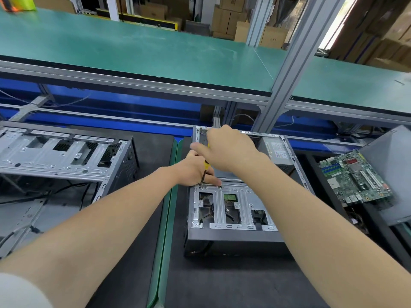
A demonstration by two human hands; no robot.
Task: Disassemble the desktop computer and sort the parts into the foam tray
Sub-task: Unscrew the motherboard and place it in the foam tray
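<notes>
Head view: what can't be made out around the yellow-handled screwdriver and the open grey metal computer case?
Head view, yellow-handled screwdriver: handle mostly under the right hand.
The left hand: pinching or touching the shaft, unclear; fingers overlap.
The screw under the tip: too small.
The open grey metal computer case: rear interior hidden by both hands.
The silver power supply: label too small to read.

A dark left mat [153, 150] and a dark right mat [222, 283] lie side by side with a green strip [165, 230] between them. A bare chassis [55, 156] lies on the left mat and an open case [233, 238] on the right mat. At far right, a motherboard [355, 178] touches a grey panel [391, 161].
</notes>
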